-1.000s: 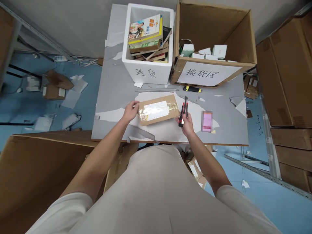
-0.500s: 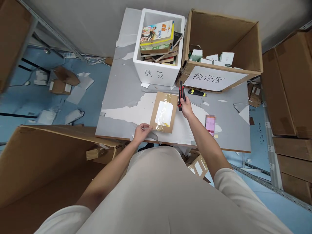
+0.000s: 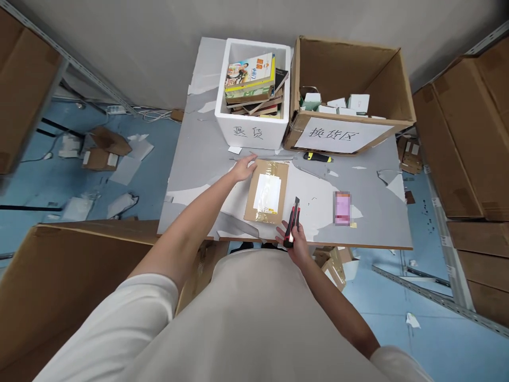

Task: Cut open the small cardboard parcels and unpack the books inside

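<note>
A flat cardboard parcel (image 3: pixel 251 204) with a white label and clear tape lies on the worktable. My left hand (image 3: pixel 242 168) holds it at the upper left corner, thumb by the side edge and fingers near the top edge. My right hand (image 3: pixel 299 245) is by the table's front edge, just off the parcel's lower right corner. It grips a black and red box cutter (image 3: pixel 293 227), blade end pointing away from me. Some of that hand's fingers are spread out to the left of the handle.
At the back stand a white foam box (image 3: pixel 254 132) of books and a cardboard box (image 3: pixel 292 124) of small white cartons. A yellow and black cutter (image 3: pixel 318 157) lies before them. A blurred pink item (image 3: pixel 342 208) is at right. A large open carton (image 3: pixel 99 228) stands left.
My left hand has gone from the parcel's lower left corner to its upper left corner. My right hand has drawn the box cutter back towards me from the parcel's upper right.
</note>
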Motion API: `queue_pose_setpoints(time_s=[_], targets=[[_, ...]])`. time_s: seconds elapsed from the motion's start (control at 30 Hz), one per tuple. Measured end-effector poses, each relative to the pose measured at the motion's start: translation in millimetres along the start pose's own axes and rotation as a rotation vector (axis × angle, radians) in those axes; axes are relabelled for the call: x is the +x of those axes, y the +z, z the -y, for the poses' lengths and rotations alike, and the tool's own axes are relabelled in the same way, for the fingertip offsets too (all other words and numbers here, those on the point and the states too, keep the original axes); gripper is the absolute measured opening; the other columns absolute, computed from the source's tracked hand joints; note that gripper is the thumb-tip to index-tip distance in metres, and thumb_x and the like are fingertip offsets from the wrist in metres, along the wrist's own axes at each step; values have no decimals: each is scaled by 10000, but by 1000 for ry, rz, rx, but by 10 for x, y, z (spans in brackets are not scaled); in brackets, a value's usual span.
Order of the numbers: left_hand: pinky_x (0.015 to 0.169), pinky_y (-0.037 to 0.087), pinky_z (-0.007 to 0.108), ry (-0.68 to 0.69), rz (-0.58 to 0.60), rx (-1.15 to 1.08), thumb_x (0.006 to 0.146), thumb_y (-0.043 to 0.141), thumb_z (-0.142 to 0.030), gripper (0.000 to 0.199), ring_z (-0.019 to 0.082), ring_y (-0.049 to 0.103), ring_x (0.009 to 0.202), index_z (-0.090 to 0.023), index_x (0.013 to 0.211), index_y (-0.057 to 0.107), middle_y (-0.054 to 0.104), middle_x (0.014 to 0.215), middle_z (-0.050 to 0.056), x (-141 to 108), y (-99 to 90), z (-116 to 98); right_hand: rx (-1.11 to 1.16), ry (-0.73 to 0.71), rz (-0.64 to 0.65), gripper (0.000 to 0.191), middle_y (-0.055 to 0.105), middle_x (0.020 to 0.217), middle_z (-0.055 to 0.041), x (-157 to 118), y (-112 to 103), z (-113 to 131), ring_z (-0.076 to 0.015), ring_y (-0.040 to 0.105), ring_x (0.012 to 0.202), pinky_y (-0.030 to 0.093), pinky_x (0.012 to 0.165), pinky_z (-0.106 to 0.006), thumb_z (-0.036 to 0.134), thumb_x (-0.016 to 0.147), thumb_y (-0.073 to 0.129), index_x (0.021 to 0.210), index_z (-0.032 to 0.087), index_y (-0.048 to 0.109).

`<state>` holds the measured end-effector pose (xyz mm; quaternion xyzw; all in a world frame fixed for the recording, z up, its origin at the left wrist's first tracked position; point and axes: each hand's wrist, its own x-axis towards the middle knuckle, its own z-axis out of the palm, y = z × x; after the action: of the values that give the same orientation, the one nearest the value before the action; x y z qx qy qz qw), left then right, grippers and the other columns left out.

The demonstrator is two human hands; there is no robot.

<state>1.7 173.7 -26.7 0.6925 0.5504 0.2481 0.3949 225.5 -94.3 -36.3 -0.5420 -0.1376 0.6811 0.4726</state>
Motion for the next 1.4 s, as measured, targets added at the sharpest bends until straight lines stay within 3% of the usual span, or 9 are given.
queue_pose_setpoints(time_s=[0.1,0.2,0.4,0.63,0.73,0.8,1.0,1.13,1.4], targets=[[1010,429,408,-70,3,-131,809,562,-343,444,238,603,1097,-161,1213,582,627,1224,114,68,68,38,169,-30,-26,563,620,1242,-44,69,94,-15,-223,667,1019,555,852,-462,593,734,678,1172,349,422],[918,489,375,-145,-114,-225,784,596,-350,387,211,639,983,-177,1130,605,645,1164,94,-124,21,77,233,-86,-58,554,676,1119,-39,191,86,101,-195,684,955,520,929,-472,523,734,716,1165,310,439],[769,530,322,-270,-295,-234,713,661,-440,368,174,646,817,-171,960,618,669,1032,77,-959,-203,206,161,-277,-37,428,671,1104,2,650,11,569,-149,684,925,525,931,-408,471,758,704,1075,309,467],[815,525,374,-378,-404,-66,742,614,-483,366,220,655,855,-175,939,596,671,954,79,-1727,-10,178,-67,-369,53,466,657,1103,-26,1240,160,963,-142,672,918,550,832,-335,503,759,666,1119,295,455],[978,451,420,-279,-478,177,736,599,-393,443,280,576,1111,-148,1103,570,621,1123,135,-1710,-10,62,-224,-410,33,507,645,1114,-42,1177,40,971,-137,674,853,559,759,-315,538,763,644,1167,284,470],[1062,376,431,-154,-433,316,718,588,-343,597,309,439,1293,-122,1264,490,509,1317,178,-1591,-52,-22,-336,-411,4,544,649,1068,-53,1016,-110,934,-113,652,695,560,653,-295,558,764,630,1193,254,490],[1125,136,587,140,21,665,666,632,-623,959,414,84,1444,-175,1452,314,168,1572,165,-1157,-55,-242,-485,-278,54,796,657,1000,-52,510,-457,727,-73,538,471,468,394,-235,565,789,600,1465,281,290],[1111,112,611,130,102,786,552,619,-798,1196,437,85,1436,-151,1486,245,152,1569,201,-1063,42,-297,-456,-236,98,786,660,1004,-59,450,-491,651,-65,523,471,444,368,-216,564,806,579,1483,281,296],[1108,156,581,91,113,855,515,613,-832,1263,419,101,1439,-150,1500,212,145,1570,203,-1092,92,-297,-458,-244,60,757,657,984,-54,421,-520,622,-65,518,481,445,361,-210,558,828,550,1489,296,289]])
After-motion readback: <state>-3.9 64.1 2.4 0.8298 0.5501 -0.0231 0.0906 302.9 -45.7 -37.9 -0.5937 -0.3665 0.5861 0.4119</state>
